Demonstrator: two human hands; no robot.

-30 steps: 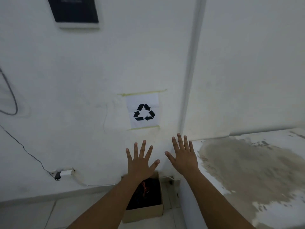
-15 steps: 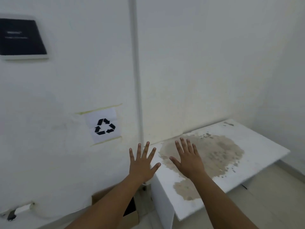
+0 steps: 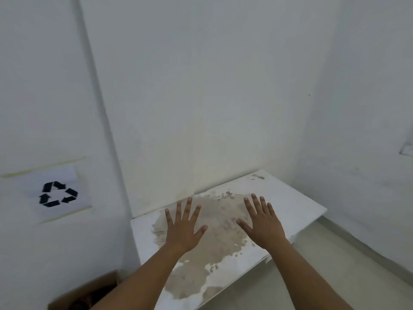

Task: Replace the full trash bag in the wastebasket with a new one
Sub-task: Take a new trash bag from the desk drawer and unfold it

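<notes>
The big white table with the brown stain now sits in the middle of the view; a moment ago the person faced the wall left of it. The recycle sign has slid far left of the table. The cardboard box, low and left of the table, is nearly out of sight. The left hand and right hand hover over the table, fingers spread, holding nothing. No wastebasket or bag shows, so the person is probably still looking for it.
</notes>
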